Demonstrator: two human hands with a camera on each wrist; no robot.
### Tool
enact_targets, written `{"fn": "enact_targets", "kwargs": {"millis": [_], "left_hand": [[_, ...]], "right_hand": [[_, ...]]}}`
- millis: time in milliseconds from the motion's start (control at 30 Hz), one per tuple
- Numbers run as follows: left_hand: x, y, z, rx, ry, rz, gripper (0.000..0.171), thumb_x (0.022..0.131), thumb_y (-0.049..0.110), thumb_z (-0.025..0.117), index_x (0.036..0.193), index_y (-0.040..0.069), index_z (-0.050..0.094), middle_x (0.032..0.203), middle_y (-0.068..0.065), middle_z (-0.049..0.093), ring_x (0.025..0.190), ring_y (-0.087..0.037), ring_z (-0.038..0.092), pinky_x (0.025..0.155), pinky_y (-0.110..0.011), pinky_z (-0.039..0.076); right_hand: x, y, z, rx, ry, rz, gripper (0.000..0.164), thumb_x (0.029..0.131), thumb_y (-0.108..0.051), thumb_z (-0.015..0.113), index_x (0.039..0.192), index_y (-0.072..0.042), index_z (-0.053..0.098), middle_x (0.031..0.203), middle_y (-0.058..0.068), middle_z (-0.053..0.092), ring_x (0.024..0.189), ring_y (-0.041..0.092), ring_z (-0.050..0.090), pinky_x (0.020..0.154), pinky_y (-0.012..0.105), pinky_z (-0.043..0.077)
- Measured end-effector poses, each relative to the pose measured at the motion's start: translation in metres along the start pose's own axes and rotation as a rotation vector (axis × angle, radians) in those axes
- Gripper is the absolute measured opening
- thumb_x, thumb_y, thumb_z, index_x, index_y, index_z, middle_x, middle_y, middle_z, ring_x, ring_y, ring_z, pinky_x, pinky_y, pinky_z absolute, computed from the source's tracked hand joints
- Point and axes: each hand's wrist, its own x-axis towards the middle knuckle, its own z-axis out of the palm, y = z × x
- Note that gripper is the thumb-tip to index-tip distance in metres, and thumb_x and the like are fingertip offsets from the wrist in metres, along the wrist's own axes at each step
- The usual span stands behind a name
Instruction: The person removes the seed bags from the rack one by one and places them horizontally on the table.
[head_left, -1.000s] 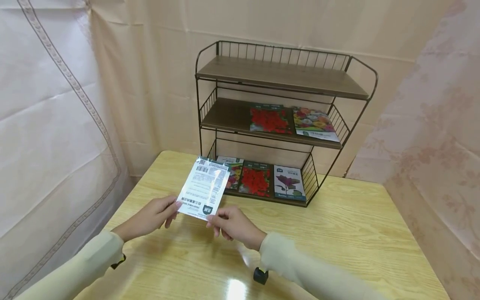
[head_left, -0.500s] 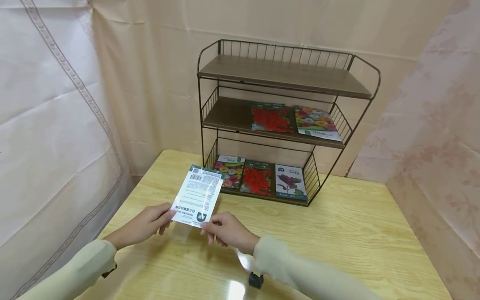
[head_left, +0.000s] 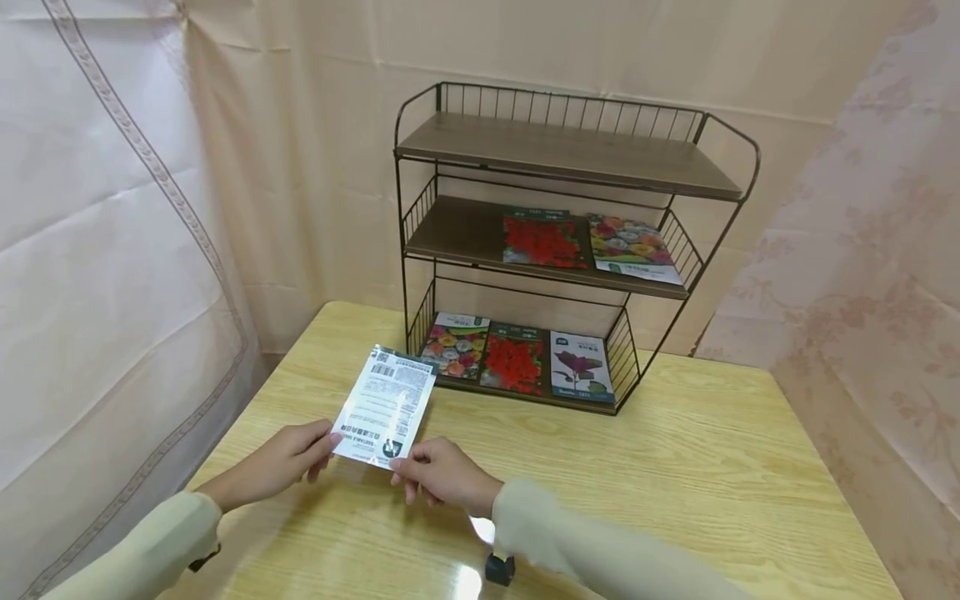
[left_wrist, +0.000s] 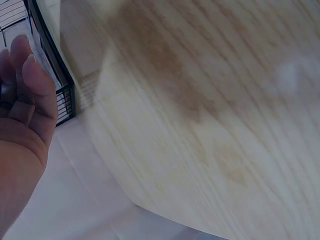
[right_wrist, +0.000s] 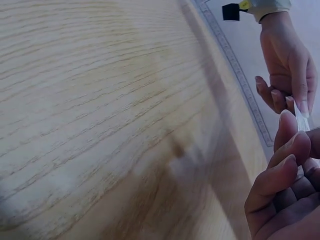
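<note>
A white seed packet (head_left: 384, 404), its printed back facing up and its text upside down, is held above the table left of the rack. My left hand (head_left: 296, 454) pinches its near left corner between thumb and fingers. At the near right corner my right hand (head_left: 444, 473) pinches it the same way. In the left wrist view my left hand (left_wrist: 25, 110) shows its curled fingers, the packet hidden. The right wrist view has my right hand (right_wrist: 290, 185) close by, with a thin edge of the packet (right_wrist: 301, 119) between both hands.
A three-tier wire rack (head_left: 570, 158) with brown shelves stands at the back. Its middle shelf bears a red-flower packet (head_left: 542, 240) and a mixed-flower packet (head_left: 633, 247). On the bottom shelf lie a mixed-flower, a red-flower and a purple-plant packet (head_left: 581, 367). Curtains surround the wooden table (head_left: 675, 483).
Both hands have drawn the packet down and to the left, toward the body and away from the rack. The bottom shelf's mixed-flower packet, partly covered before, now shows more fully.
</note>
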Motion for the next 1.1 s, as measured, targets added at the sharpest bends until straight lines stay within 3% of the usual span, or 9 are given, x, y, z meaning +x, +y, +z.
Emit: {"fn": "enact_targets", "kwargs": {"millis": [400,700,1100], "left_hand": [[-0.013,-0.013,-0.002,0.017,0.02,-0.023,0.031,0.113,0.022,0.043,0.089,0.006,0.054,0.068,-0.003,0.058,0.058,-0.011,0.055,0.053,-0.028,0.047],[-0.016,-0.018,-0.002,0.023,0.027,-0.03,0.031,0.113,0.022,0.043,0.088,0.006,0.053,0.067,-0.001,0.057,0.057,-0.009,0.053,0.051,-0.028,0.047],[-0.023,-0.022,-0.002,0.078,0.074,-0.046,0.029,0.112,0.019,0.046,0.086,0.009,0.053,0.066,0.005,0.054,0.057,-0.004,0.05,0.052,-0.027,0.044]], "right_hand": [[0.012,0.003,0.019,-0.003,0.006,0.016,0.029,0.102,-0.029,0.066,0.086,-0.005,0.073,0.062,0.001,0.063,0.044,0.009,0.041,0.041,0.021,0.031],[0.018,0.007,0.027,-0.005,0.015,0.027,0.029,0.102,-0.028,0.066,0.086,-0.005,0.073,0.062,0.0,0.063,0.044,0.008,0.042,0.04,0.019,0.03],[0.028,0.011,0.04,0.004,0.034,0.098,0.028,0.102,-0.026,0.066,0.083,-0.006,0.073,0.062,0.001,0.062,0.045,0.008,0.042,0.04,0.018,0.031]]}}
